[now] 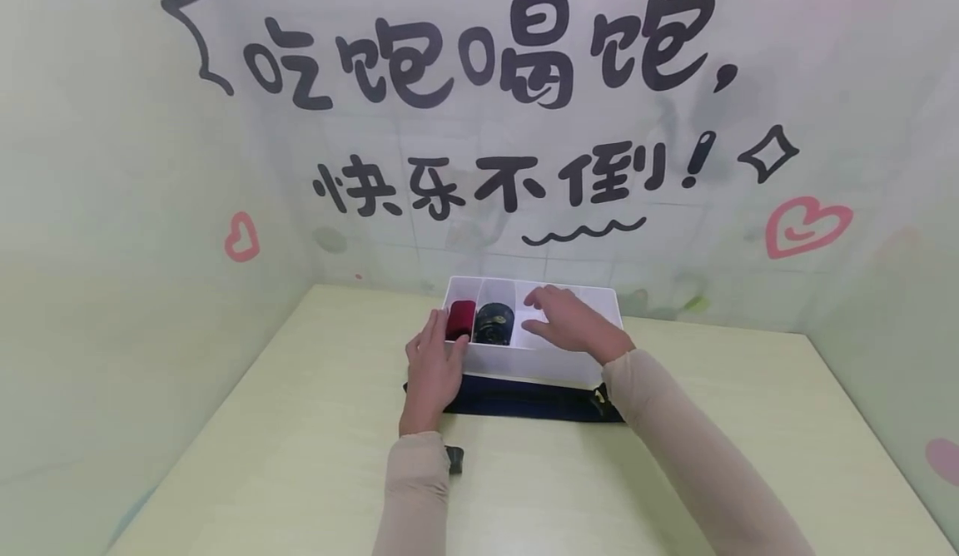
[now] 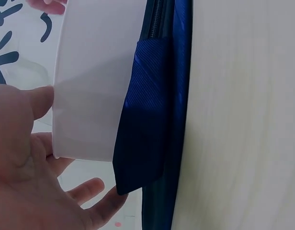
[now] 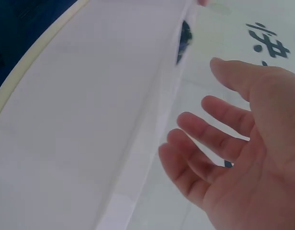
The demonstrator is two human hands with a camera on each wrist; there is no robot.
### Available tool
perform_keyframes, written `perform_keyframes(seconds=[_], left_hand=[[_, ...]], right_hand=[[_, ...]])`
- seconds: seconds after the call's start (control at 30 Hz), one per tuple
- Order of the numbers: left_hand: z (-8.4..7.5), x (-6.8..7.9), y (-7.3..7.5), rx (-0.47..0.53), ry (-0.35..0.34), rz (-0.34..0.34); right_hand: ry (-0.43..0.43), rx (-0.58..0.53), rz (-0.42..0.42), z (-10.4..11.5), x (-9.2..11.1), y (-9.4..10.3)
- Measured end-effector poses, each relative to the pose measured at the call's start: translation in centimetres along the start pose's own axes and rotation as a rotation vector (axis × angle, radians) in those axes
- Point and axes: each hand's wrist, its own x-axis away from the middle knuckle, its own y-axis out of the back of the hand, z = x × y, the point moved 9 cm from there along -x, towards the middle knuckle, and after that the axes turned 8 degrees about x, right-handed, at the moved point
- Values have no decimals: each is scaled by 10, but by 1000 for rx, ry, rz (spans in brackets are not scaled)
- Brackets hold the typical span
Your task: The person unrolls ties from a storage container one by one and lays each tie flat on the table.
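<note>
A white divided box (image 1: 532, 362) stands on the table. Its leftmost compartment contains a red item (image 1: 462, 316), and the one beside it a dark patterned roll-shaped item (image 1: 494, 323). At the box's left front corner, my left hand (image 1: 434, 373) grips it, thumb at the front rim and fingers along the side. My right hand (image 1: 565, 319) hovers over the right-hand compartments, fingers loosely bent, nothing held; the right wrist view shows it apart from the box. Along the box's front lies dark blue ribbed cloth (image 2: 145, 110) with a zip and a pointed end, like a necktie.
A small black object (image 1: 455, 459) lies on the pale wooden table (image 1: 524, 481) beside the left sleeve. Behind the table hangs a translucent printed curtain (image 1: 464, 248) with large dark characters, and it continues along both sides.
</note>
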Motion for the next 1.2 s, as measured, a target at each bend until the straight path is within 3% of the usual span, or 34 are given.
perform_keyframes(seconds=[0.37,0.73,1.2], left_hand=[[4,0,2,26,12,9],[4,-1,0,31,3,5],[6,-1,-1,19,53,14]], right_hand=[[48,146,-64,20,-33,-21],[48,203,-17,32,-51,-30],[16,212,46,37,-67,-43]])
